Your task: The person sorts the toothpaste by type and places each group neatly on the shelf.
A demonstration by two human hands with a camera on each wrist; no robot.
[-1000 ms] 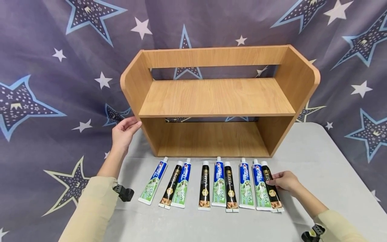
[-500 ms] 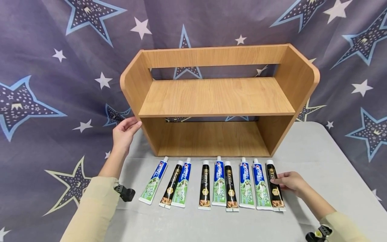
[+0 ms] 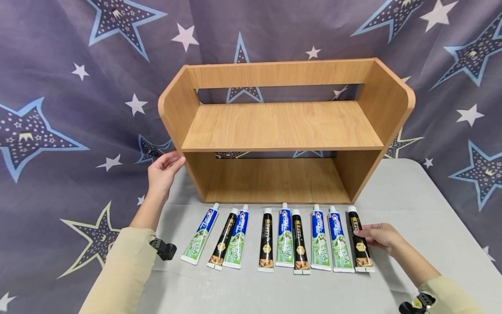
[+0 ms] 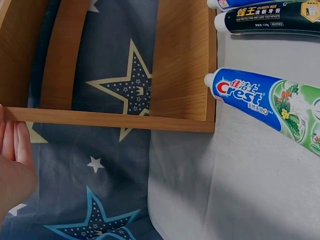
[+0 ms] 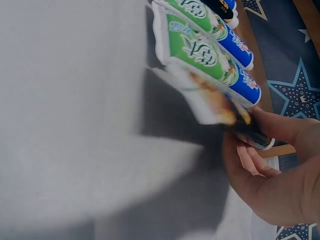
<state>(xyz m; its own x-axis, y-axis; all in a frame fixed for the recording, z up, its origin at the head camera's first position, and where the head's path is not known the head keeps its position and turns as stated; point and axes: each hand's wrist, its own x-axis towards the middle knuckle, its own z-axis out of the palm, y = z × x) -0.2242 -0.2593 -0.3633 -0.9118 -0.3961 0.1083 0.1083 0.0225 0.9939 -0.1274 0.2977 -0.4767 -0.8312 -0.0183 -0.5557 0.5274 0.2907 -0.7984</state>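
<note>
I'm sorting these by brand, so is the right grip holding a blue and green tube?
No, in the head view the right grip pinches the black tube farthest right.

Tan two-tier wooden shelf point(image 3: 282, 126): smooth, grained
Slim black plastic tube point(image 3: 360, 248): glossy
Purple star-printed cloth backdrop point(image 3: 117, 56): matt
Grey flat tabletop point(image 3: 219, 292): matt, perhaps cloth-covered

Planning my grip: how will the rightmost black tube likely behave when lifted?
The black tube in the right hand may slip slightly, since its surface looks smooth. Its flat white end should discourage rolling.
</note>
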